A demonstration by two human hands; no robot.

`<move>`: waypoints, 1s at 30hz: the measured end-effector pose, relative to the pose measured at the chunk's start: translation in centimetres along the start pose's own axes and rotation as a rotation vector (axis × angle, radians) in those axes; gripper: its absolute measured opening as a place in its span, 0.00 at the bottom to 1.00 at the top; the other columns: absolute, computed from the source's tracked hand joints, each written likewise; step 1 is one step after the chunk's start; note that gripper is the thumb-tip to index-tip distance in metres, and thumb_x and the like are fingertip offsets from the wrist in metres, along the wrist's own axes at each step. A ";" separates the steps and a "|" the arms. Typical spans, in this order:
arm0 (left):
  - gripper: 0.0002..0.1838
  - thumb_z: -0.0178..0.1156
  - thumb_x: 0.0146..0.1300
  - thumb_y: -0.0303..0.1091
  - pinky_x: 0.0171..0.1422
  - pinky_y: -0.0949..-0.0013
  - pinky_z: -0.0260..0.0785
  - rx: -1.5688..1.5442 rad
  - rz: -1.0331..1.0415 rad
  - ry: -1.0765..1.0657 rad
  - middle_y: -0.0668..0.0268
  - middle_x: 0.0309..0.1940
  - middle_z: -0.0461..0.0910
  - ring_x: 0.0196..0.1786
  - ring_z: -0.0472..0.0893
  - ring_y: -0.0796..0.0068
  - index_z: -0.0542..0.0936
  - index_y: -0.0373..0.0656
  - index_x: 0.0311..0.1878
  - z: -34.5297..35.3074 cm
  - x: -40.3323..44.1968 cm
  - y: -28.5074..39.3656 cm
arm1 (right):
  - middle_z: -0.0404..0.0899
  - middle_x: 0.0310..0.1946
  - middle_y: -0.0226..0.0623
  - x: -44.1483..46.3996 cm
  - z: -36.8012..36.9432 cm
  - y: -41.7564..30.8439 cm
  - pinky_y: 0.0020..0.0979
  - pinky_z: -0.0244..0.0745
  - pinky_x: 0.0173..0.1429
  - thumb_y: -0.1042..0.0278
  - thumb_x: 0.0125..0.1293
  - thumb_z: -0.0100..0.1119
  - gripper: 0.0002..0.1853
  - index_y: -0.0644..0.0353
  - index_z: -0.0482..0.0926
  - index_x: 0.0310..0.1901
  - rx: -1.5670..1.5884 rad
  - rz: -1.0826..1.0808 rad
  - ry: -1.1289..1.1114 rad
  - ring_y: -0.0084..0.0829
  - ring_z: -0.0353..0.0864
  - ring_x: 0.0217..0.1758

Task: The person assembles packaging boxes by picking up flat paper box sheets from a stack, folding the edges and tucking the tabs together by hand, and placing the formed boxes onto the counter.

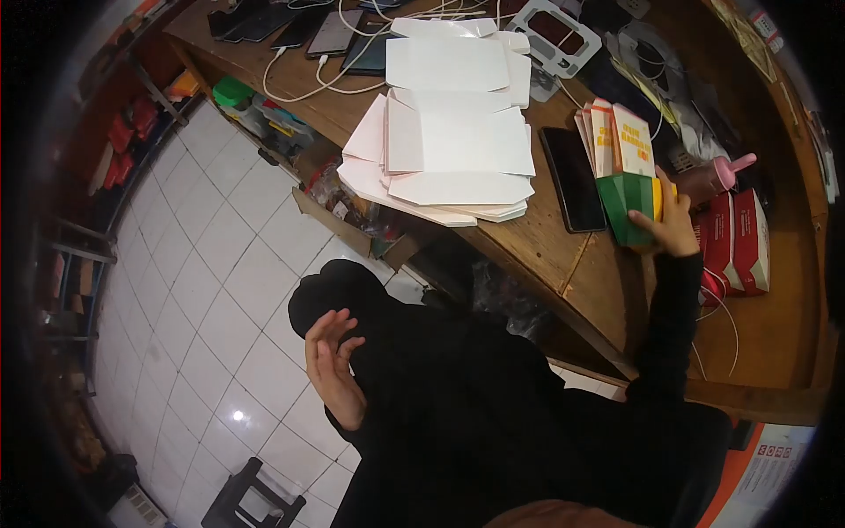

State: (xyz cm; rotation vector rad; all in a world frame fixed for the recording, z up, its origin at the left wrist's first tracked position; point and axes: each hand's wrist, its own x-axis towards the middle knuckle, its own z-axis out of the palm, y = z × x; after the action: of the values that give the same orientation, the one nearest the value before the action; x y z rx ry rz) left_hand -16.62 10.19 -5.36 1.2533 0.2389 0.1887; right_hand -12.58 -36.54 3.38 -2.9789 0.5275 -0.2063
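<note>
At the right of the table, my right hand [673,220] is closed on a green and yellow box [627,207], the thumb on its green face and the fingers over the yellow part. Several small cartons with orange lettering [632,141] stand just behind that box. A black phone [572,180] lies to its left. My left hand [334,365] is raised over my lap, fingers loosely curved and apart, holding nothing. A stack of flat white carton blanks [462,132] lies on the table between the hands, its near corner at the table's front edge.
On the wooden table [515,251], several phones [334,33] with white cables lie at the back left. A pink-lidded cup [715,176] and red boxes [738,242] stand at the right. A dark stool [251,497] is on the tiled floor [229,299].
</note>
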 end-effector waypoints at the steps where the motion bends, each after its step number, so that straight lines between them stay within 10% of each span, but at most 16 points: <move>1: 0.19 0.39 0.67 0.40 0.45 0.69 0.68 0.018 -0.018 -0.013 0.55 0.46 0.74 0.48 0.75 0.68 0.69 0.35 0.50 -0.1 -0.1 0.1 | 0.63 0.45 0.59 0.8 0.3 -0.3 0.42 0.63 0.56 0.49 0.43 0.66 0.47 0.44 0.51 0.65 -0.042 -0.045 -0.027 0.51 0.63 0.49; 14: 0.18 0.43 0.65 0.43 0.45 0.68 0.67 0.106 -0.095 0.033 0.58 0.43 0.75 0.46 0.75 0.68 0.71 0.39 0.47 -0.7 0.6 -1.0 | 0.59 0.52 0.54 5.1 -1.6 0.1 0.39 0.58 0.62 0.72 0.32 0.71 0.51 0.39 0.56 0.62 0.100 -0.156 -0.259 0.49 0.58 0.58; 18: 0.18 0.44 0.65 0.43 0.44 0.68 0.67 0.099 -0.085 -0.004 0.59 0.42 0.75 0.45 0.75 0.69 0.71 0.39 0.47 0.1 0.8 -0.8 | 0.60 0.56 0.48 9.1 -0.5 -0.2 0.40 0.56 0.63 0.62 0.33 0.73 0.42 0.46 0.62 0.56 -0.010 -0.226 -0.396 0.51 0.57 0.57; 20: 0.17 0.44 0.65 0.43 0.44 0.68 0.67 0.090 -0.076 -0.022 0.59 0.42 0.75 0.45 0.75 0.69 0.71 0.39 0.47 0.4 0.9 -0.8 | 0.61 0.52 0.53 11.2 1.6 1.1 0.47 0.57 0.59 0.47 0.38 0.68 0.37 0.50 0.66 0.51 -0.053 -0.470 -0.112 0.57 0.58 0.54; 30: 0.16 0.44 0.65 0.39 0.45 0.70 0.67 0.082 -0.132 -0.080 0.59 0.41 0.76 0.45 0.75 0.71 0.71 0.37 0.46 0.8 0.0 -1.0 | 0.67 0.47 0.45 9.3 0.4 -7.4 0.53 0.62 0.48 0.40 0.36 0.67 0.32 0.51 0.69 0.40 -0.455 -0.003 -0.398 0.55 0.64 0.52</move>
State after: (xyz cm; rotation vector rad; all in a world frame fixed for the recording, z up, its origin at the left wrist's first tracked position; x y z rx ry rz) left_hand -16.36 9.15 -6.03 1.3188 0.2616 0.0156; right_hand -1.35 -32.81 5.04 -3.3110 0.5804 0.5721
